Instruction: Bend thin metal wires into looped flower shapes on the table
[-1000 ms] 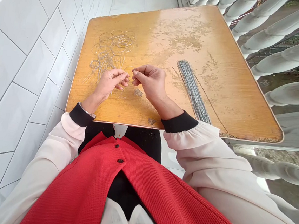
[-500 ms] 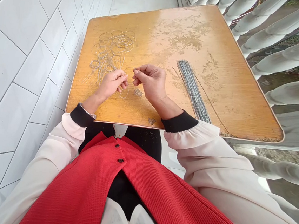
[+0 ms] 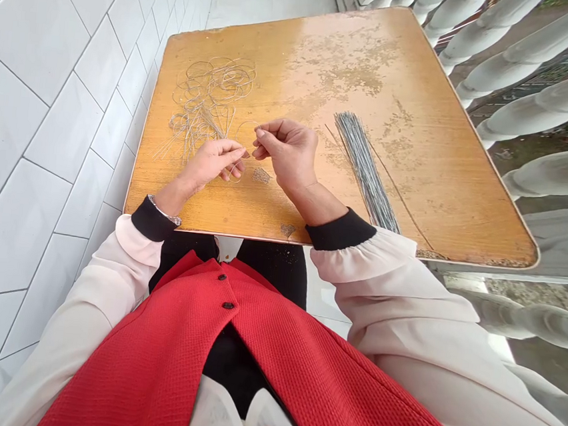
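Note:
Above the near part of the wooden table (image 3: pixel 284 213), my left hand (image 3: pixel 217 160) pinches a thin wire (image 3: pixel 246 122) between thumb and fingers. My right hand (image 3: pixel 290 148) is closed in a pinch on the same wire, a short gap to the right. The wire curves in a loop between and below the fingers; its very ends are too fine to make out. Just beyond my left hand lies a tangle of bent, looped wires (image 3: pixel 221 80). To the right of my right hand rests a bundle of straight grey wires (image 3: pixel 363 167).
A single brown rod (image 3: pixel 401 194) lies along the bundle's right side. A white tiled wall (image 3: pixel 47 116) runs close on the left. White balusters (image 3: pixel 540 107) stand beyond the table's right edge. The tabletop has worn, peeling patches.
My left hand has shifted slightly right, its fingers closer to my right hand. The wire's loop now bulges higher between the hands. My right hand has barely moved.

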`<state>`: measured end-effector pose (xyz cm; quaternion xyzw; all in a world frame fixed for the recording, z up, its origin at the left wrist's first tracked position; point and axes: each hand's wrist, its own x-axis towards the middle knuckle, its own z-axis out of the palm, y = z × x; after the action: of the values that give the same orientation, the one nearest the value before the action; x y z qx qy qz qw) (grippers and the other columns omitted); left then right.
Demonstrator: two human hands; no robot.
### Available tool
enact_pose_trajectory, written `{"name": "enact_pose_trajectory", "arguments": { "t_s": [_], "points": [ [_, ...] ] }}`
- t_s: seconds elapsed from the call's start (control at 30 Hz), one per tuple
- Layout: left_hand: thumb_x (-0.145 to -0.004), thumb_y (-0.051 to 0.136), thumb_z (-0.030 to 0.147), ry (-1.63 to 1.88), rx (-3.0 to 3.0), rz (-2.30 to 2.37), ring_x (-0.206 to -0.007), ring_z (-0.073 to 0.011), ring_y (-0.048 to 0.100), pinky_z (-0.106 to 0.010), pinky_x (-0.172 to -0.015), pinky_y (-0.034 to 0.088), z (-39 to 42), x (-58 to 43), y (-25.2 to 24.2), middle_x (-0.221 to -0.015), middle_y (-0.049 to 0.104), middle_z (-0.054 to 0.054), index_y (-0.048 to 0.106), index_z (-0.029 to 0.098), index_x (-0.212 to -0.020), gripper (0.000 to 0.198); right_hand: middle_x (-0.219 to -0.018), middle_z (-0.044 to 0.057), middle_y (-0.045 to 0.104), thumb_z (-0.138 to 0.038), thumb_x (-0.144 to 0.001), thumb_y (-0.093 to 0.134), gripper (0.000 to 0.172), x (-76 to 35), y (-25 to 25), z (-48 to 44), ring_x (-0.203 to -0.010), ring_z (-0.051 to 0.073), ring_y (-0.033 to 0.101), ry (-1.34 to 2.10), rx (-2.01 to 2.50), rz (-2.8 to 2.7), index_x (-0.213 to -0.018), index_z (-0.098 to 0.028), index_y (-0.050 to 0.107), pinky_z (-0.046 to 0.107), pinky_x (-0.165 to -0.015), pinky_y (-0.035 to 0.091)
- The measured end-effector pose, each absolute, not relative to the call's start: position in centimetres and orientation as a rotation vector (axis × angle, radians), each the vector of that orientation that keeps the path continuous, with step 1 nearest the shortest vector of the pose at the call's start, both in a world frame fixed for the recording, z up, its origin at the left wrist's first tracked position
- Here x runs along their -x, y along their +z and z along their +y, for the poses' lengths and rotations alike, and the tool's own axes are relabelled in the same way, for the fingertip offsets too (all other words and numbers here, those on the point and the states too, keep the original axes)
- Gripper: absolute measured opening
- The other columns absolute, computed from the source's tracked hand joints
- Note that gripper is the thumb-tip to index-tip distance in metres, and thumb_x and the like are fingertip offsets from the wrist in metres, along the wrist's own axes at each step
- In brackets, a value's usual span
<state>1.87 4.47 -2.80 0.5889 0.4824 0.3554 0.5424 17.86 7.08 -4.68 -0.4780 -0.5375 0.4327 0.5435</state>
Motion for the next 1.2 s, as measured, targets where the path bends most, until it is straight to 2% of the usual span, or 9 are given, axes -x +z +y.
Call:
{"name": "enact_pose_trajectory", "arguments": {
  "t_s": [0.17, 0.4, 0.53, 0.83, 1.0, 1.2],
  "points": [
    [-0.099, 0.057, 0.024, 0.838, -1.39, 1.143, -0.055, -0.0039, 0.063, -0.014, -0.051, 0.042, 4.36, -1.79, -2.68, -0.067, 0.069, 0.0, 0.066, 0.013, -0.082, 0.022, -0.063, -0.002, 0.064, -0.023, -0.086, 0.073, 0.017, -17.91, -4.47, 7.16, -0.053, 0.008, 0.062, 0.999, 1.156, -1.252, -0.074, -0.018, 0.062, 0.019, -0.053, 0.054],
    [-0.103, 0.051, 0.033, 0.855, -1.291, 1.122, -0.054, -0.0053, 0.064, -0.016, -0.049, 0.041, 4.32, -1.83, -2.45, -0.066, 0.069, 0.0, 0.066, 0.014, -0.09, 0.028, -0.063, -0.001, 0.064, -0.026, -0.088, 0.073, 0.02, -18.09, -4.89, 7.41, -0.053, 0.01, 0.064, 0.941, 1.167, -1.292, -0.074, -0.018, 0.061, 0.021, -0.054, 0.055],
    [-0.101, 0.055, 0.028, 0.851, -1.301, 1.126, -0.053, -0.0033, 0.062, -0.015, -0.049, 0.039, 4.41, -1.89, -2.6, -0.067, 0.068, 0.001, 0.067, 0.013, -0.09, 0.022, -0.061, -0.002, 0.063, -0.028, -0.087, 0.075, 0.022, -18.04, -5.08, 7.47, -0.052, 0.009, 0.063, 0.923, 1.148, -1.295, -0.073, -0.017, 0.061, 0.02, -0.053, 0.054],
    [-0.095, 0.057, 0.015, 0.889, -1.343, 1.179, -0.053, -0.0022, 0.058, -0.016, -0.051, 0.039, 4.2, -2.19, -2.39, -0.065, 0.067, 0.002, 0.07, 0.013, -0.084, 0.017, -0.061, -0.003, 0.063, -0.021, -0.087, 0.074, 0.02, -17.84, -4.99, 7.36, -0.05, 0.007, 0.061, 0.938, 1.112, -1.282, -0.072, -0.017, 0.061, 0.019, -0.052, 0.053],
    [-0.094, 0.058, 0.013, 0.901, -1.348, 1.197, -0.054, -0.0021, 0.058, -0.015, -0.052, 0.039, 4.38, -2.17, -2.55, -0.066, 0.067, 0.002, 0.07, 0.012, -0.081, 0.017, -0.063, -0.002, 0.063, -0.02, -0.089, 0.071, 0.019, -17.7, -4.82, 7.22, -0.051, 0.007, 0.061, 0.956, 1.086, -1.268, -0.073, -0.017, 0.062, 0.019, -0.052, 0.053],
    [-0.094, 0.061, 0.015, 0.907, -1.346, 1.149, -0.055, -0.002, 0.058, -0.015, -0.051, 0.038, 4.6, -2.01, -2.79, -0.065, 0.066, 0.002, 0.07, 0.013, -0.08, 0.017, -0.064, -0.002, 0.062, -0.027, -0.088, 0.074, 0.02, -17.81, -4.92, 7.33, -0.052, 0.007, 0.061, 0.963, 1.051, -1.29, -0.075, -0.018, 0.061, 0.02, -0.053, 0.053]
  ]
}}
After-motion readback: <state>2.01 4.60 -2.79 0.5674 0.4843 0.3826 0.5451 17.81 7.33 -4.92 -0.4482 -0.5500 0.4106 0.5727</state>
